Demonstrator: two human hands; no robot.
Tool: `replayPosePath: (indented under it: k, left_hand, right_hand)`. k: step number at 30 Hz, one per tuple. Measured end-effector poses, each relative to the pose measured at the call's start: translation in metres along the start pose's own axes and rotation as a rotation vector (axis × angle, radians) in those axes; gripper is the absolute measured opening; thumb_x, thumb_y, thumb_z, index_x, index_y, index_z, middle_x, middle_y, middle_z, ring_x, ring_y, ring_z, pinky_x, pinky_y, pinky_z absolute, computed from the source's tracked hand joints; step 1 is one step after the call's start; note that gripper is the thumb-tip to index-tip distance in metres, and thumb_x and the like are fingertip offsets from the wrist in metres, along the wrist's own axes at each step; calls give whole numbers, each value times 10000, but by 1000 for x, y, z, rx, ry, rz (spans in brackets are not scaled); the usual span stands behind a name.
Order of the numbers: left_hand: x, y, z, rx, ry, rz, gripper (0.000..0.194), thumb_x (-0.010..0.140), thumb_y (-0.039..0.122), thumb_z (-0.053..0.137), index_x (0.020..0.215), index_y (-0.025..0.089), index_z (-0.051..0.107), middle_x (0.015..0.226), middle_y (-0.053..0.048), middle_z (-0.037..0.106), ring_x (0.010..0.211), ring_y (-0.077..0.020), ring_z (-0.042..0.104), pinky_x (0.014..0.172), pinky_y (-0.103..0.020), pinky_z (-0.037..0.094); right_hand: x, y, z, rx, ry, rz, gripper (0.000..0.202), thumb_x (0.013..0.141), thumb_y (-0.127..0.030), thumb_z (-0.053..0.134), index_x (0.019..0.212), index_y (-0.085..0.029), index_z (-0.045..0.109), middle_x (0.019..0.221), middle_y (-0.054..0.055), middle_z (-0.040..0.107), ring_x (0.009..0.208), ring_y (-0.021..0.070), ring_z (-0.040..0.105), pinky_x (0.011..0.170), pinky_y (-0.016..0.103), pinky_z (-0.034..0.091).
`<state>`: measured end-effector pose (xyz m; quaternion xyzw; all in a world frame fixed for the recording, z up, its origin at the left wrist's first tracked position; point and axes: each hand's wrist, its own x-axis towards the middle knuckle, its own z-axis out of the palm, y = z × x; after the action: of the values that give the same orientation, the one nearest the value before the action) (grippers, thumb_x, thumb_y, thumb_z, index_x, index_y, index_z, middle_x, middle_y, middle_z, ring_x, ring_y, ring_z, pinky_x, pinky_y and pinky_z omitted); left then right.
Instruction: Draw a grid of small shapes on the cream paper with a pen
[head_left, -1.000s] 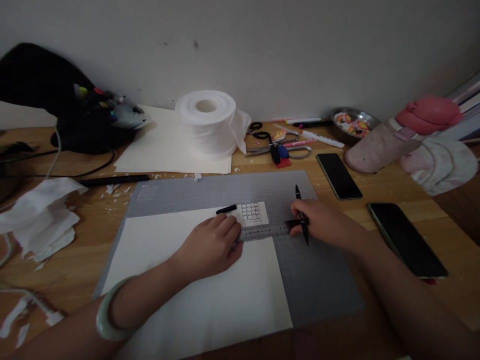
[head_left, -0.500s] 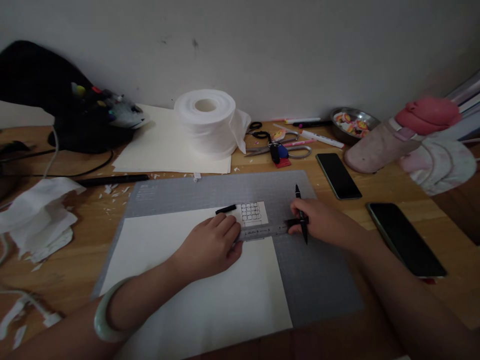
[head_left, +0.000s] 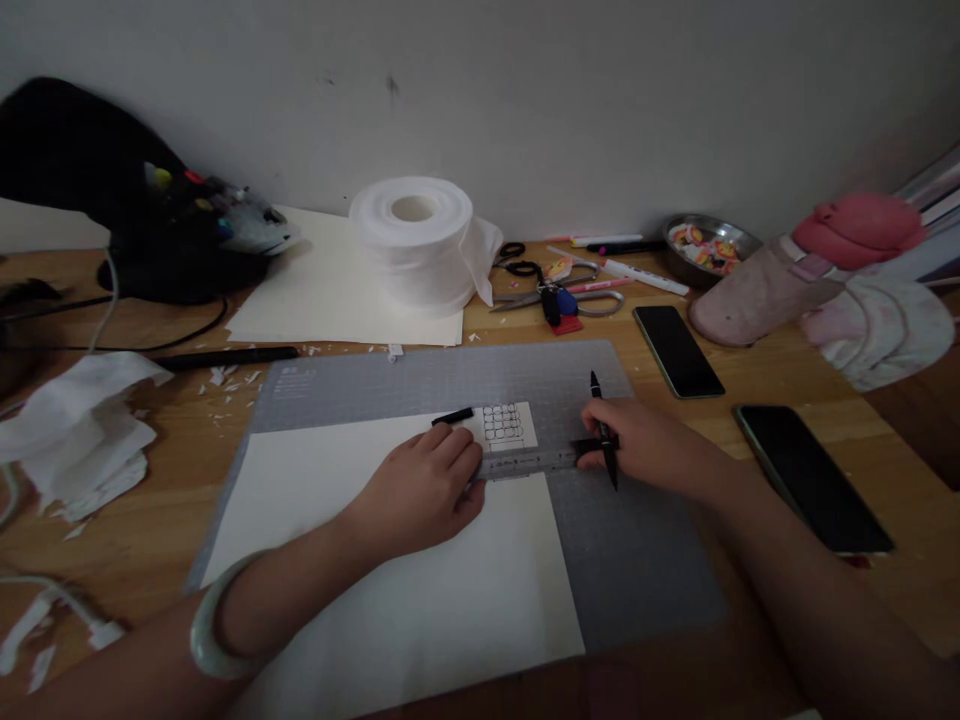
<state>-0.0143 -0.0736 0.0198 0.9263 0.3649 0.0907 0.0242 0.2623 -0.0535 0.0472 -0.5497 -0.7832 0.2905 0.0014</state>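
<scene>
My left hand [head_left: 427, 485] is closed at the left end of a clear ruler [head_left: 521, 461], pressing it onto a large white sheet of paper [head_left: 420, 600]. Just above the ruler, a small grid of rounded cells [head_left: 502, 423] is drawn in black near the sheet's upper right corner. A short black piece, maybe a pen cap [head_left: 452, 417], lies by my left knuckles. In my closed right hand [head_left: 634, 445] a black pen [head_left: 598, 395] is tucked between the fingers, its lower end pointing down. The right fingertips are at the ruler's right end, beside a dark part I cannot make out.
Under the paper lies a grey cutting mat [head_left: 637, 570]. Two phones [head_left: 679, 350], a pink-lidded bottle [head_left: 765, 290] and a metal bowl [head_left: 675, 262] stand right. Behind are scissors [head_left: 600, 302], markers and a tissue roll [head_left: 412, 260]. Crumpled tissue [head_left: 82, 420] and paper scraps lie left.
Almost nothing differs. Both hands, the ruler and the paper keep their places; the pen has tilted very slightly in my right hand.
</scene>
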Motion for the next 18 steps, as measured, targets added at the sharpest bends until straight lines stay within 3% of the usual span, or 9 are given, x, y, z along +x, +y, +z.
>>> replayPosePath:
  k: [18]
  left_hand:
    - [1,1,-2,20,-5,18,130,818,205,457,772,144,563,772,-67,566,725,-203,526,629,-333,499]
  right_hand:
    - [0,-2,0,-5,13,7,243,725,-338,677,777,-210,477,780,10,579,725,165,527,593,243,349]
